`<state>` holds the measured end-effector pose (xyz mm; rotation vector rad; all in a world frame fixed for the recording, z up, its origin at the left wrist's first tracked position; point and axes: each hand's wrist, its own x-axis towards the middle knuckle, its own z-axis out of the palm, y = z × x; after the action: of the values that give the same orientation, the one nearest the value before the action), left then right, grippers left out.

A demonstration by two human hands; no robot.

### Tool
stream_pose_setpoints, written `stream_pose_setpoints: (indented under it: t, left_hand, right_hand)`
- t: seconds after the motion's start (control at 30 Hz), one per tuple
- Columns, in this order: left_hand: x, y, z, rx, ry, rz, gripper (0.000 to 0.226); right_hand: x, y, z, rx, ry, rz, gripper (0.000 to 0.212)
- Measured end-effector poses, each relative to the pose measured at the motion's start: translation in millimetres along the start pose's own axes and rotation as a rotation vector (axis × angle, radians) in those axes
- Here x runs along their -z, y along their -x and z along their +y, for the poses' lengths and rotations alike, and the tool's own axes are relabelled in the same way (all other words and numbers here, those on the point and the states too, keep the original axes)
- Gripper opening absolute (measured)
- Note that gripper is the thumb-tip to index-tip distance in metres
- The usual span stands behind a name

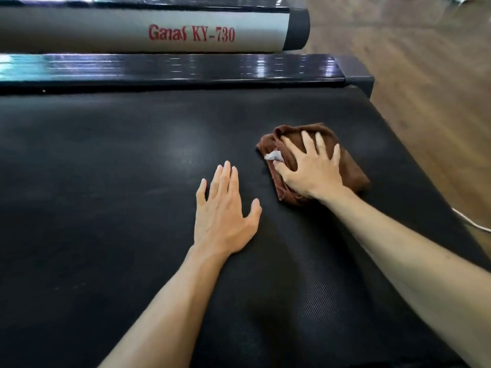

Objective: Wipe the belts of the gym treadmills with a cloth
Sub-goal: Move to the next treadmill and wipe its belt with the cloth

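A wide black treadmill belt (106, 181) fills most of the view. A folded brown cloth (350, 168) with a small white tag lies on the belt toward its right end. My right hand (310, 168) presses flat on the cloth with the fingers spread and straight. My left hand (225, 208) rests palm down on the bare belt just left of the cloth, fingers straight and holding nothing.
Beyond the belt runs a glossy black side rail (186, 69). Behind it lies a grey rail (79, 30) of another treadmill with red lettering "Ganas KY-730". Wooden floor (425, 75) lies to the right, with a white cable (475, 224) by the belt's end.
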<state>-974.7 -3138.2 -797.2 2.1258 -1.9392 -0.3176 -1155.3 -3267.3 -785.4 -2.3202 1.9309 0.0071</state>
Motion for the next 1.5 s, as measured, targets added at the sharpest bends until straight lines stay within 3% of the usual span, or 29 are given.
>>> stream_pose_setpoints:
  t: [0.1, 0.4, 0.5, 0.57, 0.73, 0.93, 1.07, 1.23, 1.37, 1.5]
  left_hand:
    - [15, 31, -24, 0.025, -0.031, -0.005, 0.085]
    - [49, 180, -88, 0.173, 0.013, 0.023, 0.079]
    - [62, 223, -107, 0.233, 0.009, 0.025, 0.092]
    - [67, 235, -122, 0.284, -0.009, 0.035, 0.097]
    - [72, 251, -137, 0.397, 0.001, 0.114, 0.08]
    - [66, 248, -139, 0.4, 0.059, 0.153, 0.082]
    - [65, 248, -143, 0.408, 0.051, 0.152, 0.08]
    - [68, 248, -138, 0.426, 0.054, 0.129, 0.081]
    - [69, 249, -138, 0.42, 0.067, 0.146, 0.081]
    - [67, 248, -140, 0.416, 0.085, 0.158, 0.076]
  right_hand:
    - [-10, 41, -29, 0.107, 0.0, -0.011, 0.073]
    - [-25, 191, -88, 0.083, -0.05, -0.049, 0.072]
    - [-25, 234, -106, 0.096, -0.041, -0.045, 0.073]
    - [-23, 238, -111, 0.071, -0.053, -0.047, 0.072]
    - [-23, 204, -126, -0.07, -0.057, -0.028, 0.068]
    - [-19, 122, -163, -0.145, -0.067, -0.061, 0.071]
    - [-26, 121, -190, 0.062, -0.053, -0.054, 0.071]
    - [-33, 204, -181, 0.308, -0.044, -0.04, 0.069]
    - [-38, 238, -157, 0.165, -0.032, -0.003, 0.074]
    - [-36, 213, -190, 0.012, -0.066, -0.016, 0.07]
